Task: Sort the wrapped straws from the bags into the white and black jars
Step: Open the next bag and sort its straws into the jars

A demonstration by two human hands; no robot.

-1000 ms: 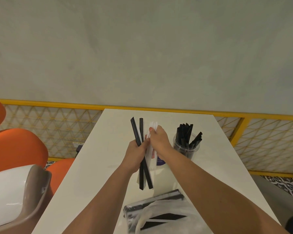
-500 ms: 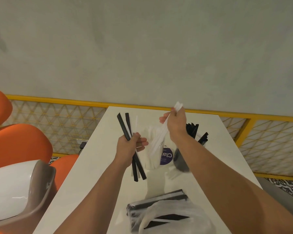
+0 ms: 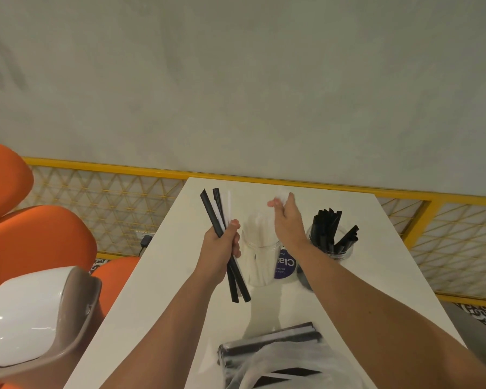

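While beside orange chairs (image 3: 40,242), white table (image 3: 385,265).

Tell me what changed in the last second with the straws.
The right hand pulled a white straw out of the left hand and carried it right, over the white jar. The left hand keeps gripping the black straws; the black jar stayed put.

White-straw jar (image 3: 253,265) stands upright just left of black-straw jar (image 3: 346,252).
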